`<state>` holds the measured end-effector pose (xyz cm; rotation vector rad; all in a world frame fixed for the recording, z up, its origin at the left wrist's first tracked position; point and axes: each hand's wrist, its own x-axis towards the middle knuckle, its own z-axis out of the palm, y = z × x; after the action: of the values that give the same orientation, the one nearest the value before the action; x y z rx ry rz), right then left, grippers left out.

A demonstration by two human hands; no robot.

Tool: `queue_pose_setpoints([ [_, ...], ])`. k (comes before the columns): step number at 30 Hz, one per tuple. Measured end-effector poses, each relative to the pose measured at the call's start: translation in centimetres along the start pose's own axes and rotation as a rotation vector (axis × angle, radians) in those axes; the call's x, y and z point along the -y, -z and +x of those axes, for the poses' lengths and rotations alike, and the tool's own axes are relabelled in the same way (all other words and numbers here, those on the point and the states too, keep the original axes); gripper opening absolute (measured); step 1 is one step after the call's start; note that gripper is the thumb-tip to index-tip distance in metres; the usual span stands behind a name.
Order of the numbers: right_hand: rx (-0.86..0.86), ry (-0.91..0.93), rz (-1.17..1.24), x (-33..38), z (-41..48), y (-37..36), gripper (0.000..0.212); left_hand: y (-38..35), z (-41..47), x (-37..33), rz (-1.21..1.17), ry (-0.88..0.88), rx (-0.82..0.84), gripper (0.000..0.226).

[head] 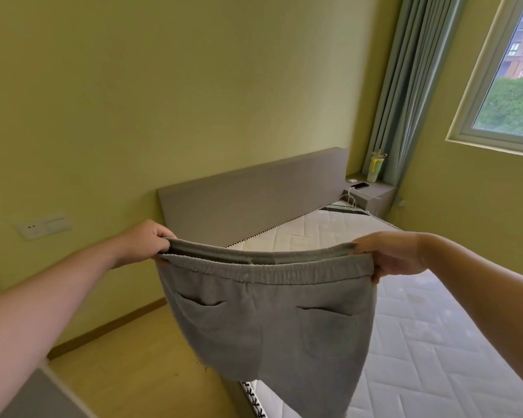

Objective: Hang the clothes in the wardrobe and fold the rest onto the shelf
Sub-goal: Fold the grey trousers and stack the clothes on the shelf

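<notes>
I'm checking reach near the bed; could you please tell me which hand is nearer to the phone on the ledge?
Right. The right hand grips the grey garment in front of the phone; the left hand grips its other side, well off to the left.

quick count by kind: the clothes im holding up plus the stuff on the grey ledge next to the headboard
grey bottoms, waistband gripped by the left hand and right hand: 1
tumbler on the ledge: 1
phone on the ledge: 1
small white case on the ledge: 1
total: 4
</notes>
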<state>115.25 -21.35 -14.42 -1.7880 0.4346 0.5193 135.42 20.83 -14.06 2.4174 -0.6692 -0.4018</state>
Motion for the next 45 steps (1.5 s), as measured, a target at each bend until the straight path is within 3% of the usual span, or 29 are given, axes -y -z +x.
queue_pose_setpoints([
  [2,0.076,0.02,-0.035,-0.1,-0.4,0.6,0.072,0.7,-0.8,-0.3,0.038,-0.071,0.093,0.007],
  [5,0.035,0.097,-0.131,-0.4,-0.4,1.2,0.097,1.0,-1.5,-0.8,0.086,-0.126,0.163,0.032],
  [8,-0.108,0.209,-0.081,-0.9,-0.3,1.7,0.095,1.0,-1.7,-1.2,0.057,-0.13,0.069,0.021],
  [10,-0.097,0.244,-0.041,-1.4,-0.6,2.1,0.093,1.1,-1.7,-1.0,-0.039,-0.113,0.045,0.02],
  [14,-0.065,0.225,-0.106,-2.3,-0.8,2.6,0.089,0.1,-1.9,-1.2,-0.417,-0.096,0.152,0.029],
  [17,-0.148,0.247,-0.044,-2.7,-0.4,2.2,0.093,-1.7,-1.4,-1.7,-0.643,-0.06,0.2,0.034],
  [21,-0.322,0.383,0.055,-3.1,-0.5,2.2,0.099,-2.8,-0.5,-1.8,-0.654,-0.077,0.14,0.041],
  [24,-0.384,0.445,0.092,-3.6,-0.6,2.5,0.099,-3.1,0.3,-1.4,-0.634,-0.088,0.068,0.065],
  [26,-0.391,0.472,0.101,-4.0,-0.4,2.7,0.097,-3.3,1.0,-1.0,-0.652,-0.092,0.025,0.078],
  [28,-0.371,0.474,0.126,-4.2,-0.3,2.7,0.092,-3.5,1.6,-0.8,-0.685,-0.083,0.027,0.079],
  [32,-0.293,0.431,0.179,-4.3,-0.6,2.8,0.078,-3.1,1.6,-0.4,-0.765,-0.013,0.179,0.025],
  [36,-0.253,0.36,0.315,-4.4,-1.1,2.9,0.068,-2.7,1.5,-0.1,-0.857,0.077,0.265,0.055],
  [39,-0.439,0.234,0.429,-3.3,0.4,1.8,0.028,-3.8,3.2,-1.3,-0.903,0.237,0.172,0.041],
  [41,-0.629,0.099,0.432,-2.5,1.9,0.5,0.023,-5.4,4.2,-3.3,-0.884,0.366,0.085,0.032],
  [45,-0.755,0.071,0.416,0.2,2.8,-3.6,0.011,-8.9,4.7,-7.5,-0.786,0.277,-0.129,0.019],
])
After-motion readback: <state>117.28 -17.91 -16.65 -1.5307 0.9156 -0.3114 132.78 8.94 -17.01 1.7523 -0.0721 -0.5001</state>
